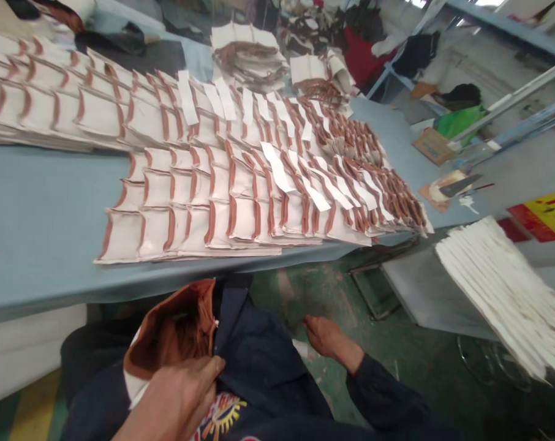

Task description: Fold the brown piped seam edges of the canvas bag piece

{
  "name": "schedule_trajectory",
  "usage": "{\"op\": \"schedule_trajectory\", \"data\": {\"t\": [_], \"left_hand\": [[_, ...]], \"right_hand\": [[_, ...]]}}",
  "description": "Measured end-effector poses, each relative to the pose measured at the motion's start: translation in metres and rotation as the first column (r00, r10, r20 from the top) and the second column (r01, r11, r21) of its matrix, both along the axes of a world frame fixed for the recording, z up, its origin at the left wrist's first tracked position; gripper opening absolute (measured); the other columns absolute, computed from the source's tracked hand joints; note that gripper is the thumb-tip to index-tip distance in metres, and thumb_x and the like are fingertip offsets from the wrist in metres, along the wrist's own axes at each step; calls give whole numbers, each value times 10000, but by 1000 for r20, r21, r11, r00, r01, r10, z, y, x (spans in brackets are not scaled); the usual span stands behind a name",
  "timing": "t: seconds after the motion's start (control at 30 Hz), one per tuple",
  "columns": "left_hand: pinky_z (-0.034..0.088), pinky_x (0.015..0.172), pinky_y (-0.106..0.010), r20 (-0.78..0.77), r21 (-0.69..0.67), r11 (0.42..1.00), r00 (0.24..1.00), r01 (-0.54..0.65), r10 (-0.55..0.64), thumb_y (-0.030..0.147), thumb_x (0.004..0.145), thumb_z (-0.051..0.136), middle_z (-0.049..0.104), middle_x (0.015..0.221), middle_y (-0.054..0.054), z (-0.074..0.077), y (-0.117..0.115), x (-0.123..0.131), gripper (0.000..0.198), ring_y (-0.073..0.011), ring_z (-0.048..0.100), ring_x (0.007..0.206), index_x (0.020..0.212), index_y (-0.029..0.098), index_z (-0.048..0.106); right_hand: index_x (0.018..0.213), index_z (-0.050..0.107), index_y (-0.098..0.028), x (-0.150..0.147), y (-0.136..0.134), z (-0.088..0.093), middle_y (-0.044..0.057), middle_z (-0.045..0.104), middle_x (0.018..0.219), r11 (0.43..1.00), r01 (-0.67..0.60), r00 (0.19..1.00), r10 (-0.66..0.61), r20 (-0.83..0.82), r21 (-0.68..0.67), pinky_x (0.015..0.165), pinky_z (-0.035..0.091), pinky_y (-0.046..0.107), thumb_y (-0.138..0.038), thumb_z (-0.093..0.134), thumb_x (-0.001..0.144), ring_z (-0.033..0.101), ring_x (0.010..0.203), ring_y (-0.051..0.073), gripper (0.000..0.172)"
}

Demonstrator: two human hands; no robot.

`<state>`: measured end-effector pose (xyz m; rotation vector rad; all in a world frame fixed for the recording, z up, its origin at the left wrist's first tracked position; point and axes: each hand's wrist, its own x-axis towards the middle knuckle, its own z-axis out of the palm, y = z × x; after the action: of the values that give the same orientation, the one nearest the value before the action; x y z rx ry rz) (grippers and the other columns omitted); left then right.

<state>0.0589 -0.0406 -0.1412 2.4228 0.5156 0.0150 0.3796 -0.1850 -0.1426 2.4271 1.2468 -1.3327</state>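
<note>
Lighting: diffuse; 2 white glare patches, top edge, right. Flat blue-grey table: evenly bright. Dark green floor: dim. Focus: soft throughout. Edges: wide-angle stretching.

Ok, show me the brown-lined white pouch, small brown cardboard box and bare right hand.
Brown-lined white pouch point(167, 340), head view, on its lining.
Small brown cardboard box point(432, 147), head view, on its side.
Right hand point(329, 339), head view, on its back.

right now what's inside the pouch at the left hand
Inside the pouch, creased brown material shows around a dark gap. The bottom is hidden; the left hand covers part of the near side.
</note>
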Motion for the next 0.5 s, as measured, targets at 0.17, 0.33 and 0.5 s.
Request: {"op": "schedule_trajectory", "data": {"t": [0.17, 0.33, 0.5], "left_hand": [[633, 724, -242, 93, 31, 999, 995, -39, 36, 186, 1021, 424, 831, 929, -42, -7, -4, -7, 382, -208, 817, 819, 1244, 276, 721], [653, 779, -244, 131, 20, 997, 989, -74, 71, 273, 1062, 423, 852, 1033, -51, -13, -5, -6, 352, -217, 834, 907, 1244, 283, 725], [646, 749, -258, 142, 15, 1000, 990, -27, 24, 185, 1044, 420, 836, 995, -53, -6, -4, 6, 352, -219, 828, 870, 1241, 259, 701]], "right_hand": [[1269, 718, -176, 4, 2, 30, 81, 769, 1147, 999, 40, 968, -34, -250, 19, 915, 525, 300, -75, 377, 986, 696, 997, 179, 454], [1019, 841, -157, 2, 9, 71, -7, 702, 678, 984, -101, 785, -10, -620, -143, 543, 409, 198, -112, 468, 813, 550, 563, 115, 429], [720, 798, -211, -22, -1, 89, -13, 683, 584, 979, -171, 832, 83, -549, -110, 554, 489, 231, -198, 607, 799, 647, 565, 166, 208]]}}
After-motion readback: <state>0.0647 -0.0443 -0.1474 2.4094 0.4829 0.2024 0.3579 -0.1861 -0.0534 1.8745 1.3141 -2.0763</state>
